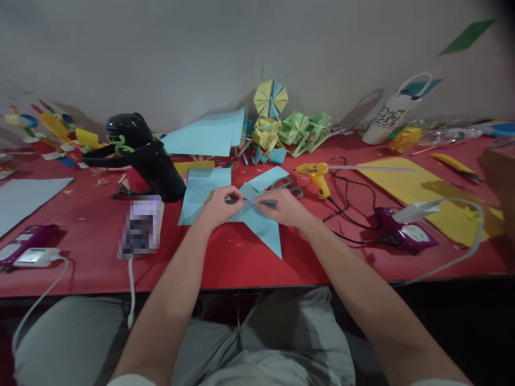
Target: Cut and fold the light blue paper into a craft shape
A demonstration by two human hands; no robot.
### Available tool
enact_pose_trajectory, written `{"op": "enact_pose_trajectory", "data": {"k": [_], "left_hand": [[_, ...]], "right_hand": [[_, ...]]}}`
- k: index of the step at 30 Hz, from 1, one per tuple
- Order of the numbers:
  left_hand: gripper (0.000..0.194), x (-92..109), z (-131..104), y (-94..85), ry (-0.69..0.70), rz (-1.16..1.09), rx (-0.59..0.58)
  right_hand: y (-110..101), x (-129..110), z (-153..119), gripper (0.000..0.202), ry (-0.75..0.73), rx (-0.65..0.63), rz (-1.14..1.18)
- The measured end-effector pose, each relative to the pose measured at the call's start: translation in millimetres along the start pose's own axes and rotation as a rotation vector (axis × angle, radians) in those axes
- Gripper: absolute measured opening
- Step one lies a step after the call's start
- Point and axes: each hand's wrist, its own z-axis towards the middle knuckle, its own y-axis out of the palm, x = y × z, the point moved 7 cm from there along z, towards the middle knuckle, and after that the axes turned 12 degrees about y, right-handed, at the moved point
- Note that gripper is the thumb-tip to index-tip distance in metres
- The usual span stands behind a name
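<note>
Both hands meet over pieces of light blue paper near the middle of the red table. My left hand (223,206) is closed in a pinch on a small folded strip of blue paper. From the other side my right hand (284,206) pinches the same strip, its fingers curled. Under them lies a pointed blue paper piece (265,230), and a blue sheet (207,187) lies to the left. Grey-handled scissors (295,192) rest just behind my right hand, partly hidden by it and by paper.
A yellow glue gun (317,176) with a black cord lies to the right, near a purple power strip (406,230). On the left are a black bottle (147,161) and a phone (140,228). Folded paper ornaments (269,112) stand by the wall. A white bottle (388,118) leans at back right.
</note>
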Motion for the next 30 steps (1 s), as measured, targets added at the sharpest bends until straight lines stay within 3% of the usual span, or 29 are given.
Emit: {"op": "enact_pose_trajectory", "data": {"k": [9, 17, 22, 26, 30], "left_hand": [[0.011, -18.9, 0.0, -15.3, -0.075, 0.056, -0.012], [0.012, -35.2, -4.3, -21.1, -0.141, 0.092, -0.008], [0.012, -50.1, -6.7, -29.6, -0.179, 0.061, 0.070], [0.012, -39.5, -3.7, -28.1, -0.146, -0.020, 0.107], [0.019, -19.6, 0.0, -8.2, -0.126, -0.328, 0.008]], "right_hand": [[-13.6, -1.4, -2.0, 0.020, -0.076, 0.101, -0.091], [-20.4, 2.0, -2.3, 0.021, -0.052, 0.130, -0.111], [-39.1, 9.4, -4.2, 0.021, 0.014, 0.213, -0.024], [-44.0, 11.4, -4.3, 0.023, 0.042, 0.247, 0.048], [-34.4, 10.3, -1.1, 0.025, 0.052, 0.229, 0.106]]}}
